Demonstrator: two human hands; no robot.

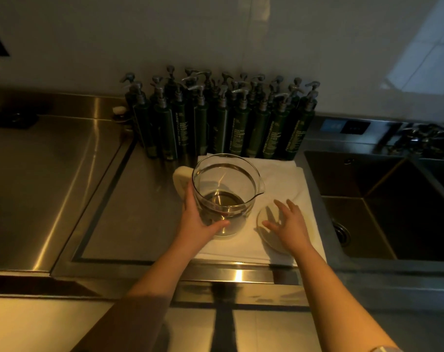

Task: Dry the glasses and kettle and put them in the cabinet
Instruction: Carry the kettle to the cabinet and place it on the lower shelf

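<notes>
A clear glass kettle with a cream handle at its left stands upright and lidless on a folded white towel spread over the steel counter. My left hand grips the kettle's lower wall, thumb across the front near its base. To the right, a round glass lid lies flat on the towel. My right hand hovers over that lid with fingers spread and straight; whether it touches the lid is unclear.
Several dark green pump bottles crowd the back wall just behind the towel. A deep steel sink with a drain lies to the right, a faucet at its far corner. A flat steel cover fills the left counter.
</notes>
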